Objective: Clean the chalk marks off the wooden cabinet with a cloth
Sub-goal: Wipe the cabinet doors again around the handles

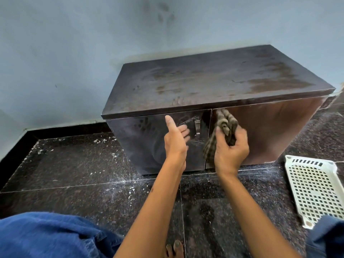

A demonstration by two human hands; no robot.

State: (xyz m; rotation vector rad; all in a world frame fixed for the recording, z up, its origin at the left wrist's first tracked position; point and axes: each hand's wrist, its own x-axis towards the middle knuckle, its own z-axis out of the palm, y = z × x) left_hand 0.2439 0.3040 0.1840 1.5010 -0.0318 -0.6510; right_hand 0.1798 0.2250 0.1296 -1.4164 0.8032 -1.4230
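From the head camera, no words, brands or labels can be read on anything.

The cabinet (214, 101) is a low, dark brown wooden box with a flat top and two shiny doors. It stands on the floor (83, 164) against the pale blue wall (74, 43), filling the middle of the picture and reaching out toward 2 o'clock. Its top is dull, with pale, dusty smears and some darker brown patches. The left door has faint whitish streaks near its metal handle (197, 127). The right door looks smoother and more reddish.

The cloth (223, 131) is brown with dark stripes and is bunched up. It sits just to the right of the gap between the two doors, pressed on the right door.

The right hand (230, 149) is clenched around the cloth, fingers curled into it. The left hand (176, 138) is open and holds nothing; its fingers lie flat on the left door right beside the handle, with the thumb sticking up.

The floor is dark speckled stone with white specks and dust. A white plastic basket (314, 190) lies at 4 o'clock, near the cabinet's right corner. Blue cloth of the person's clothes (52, 237) shows at 7 o'clock.
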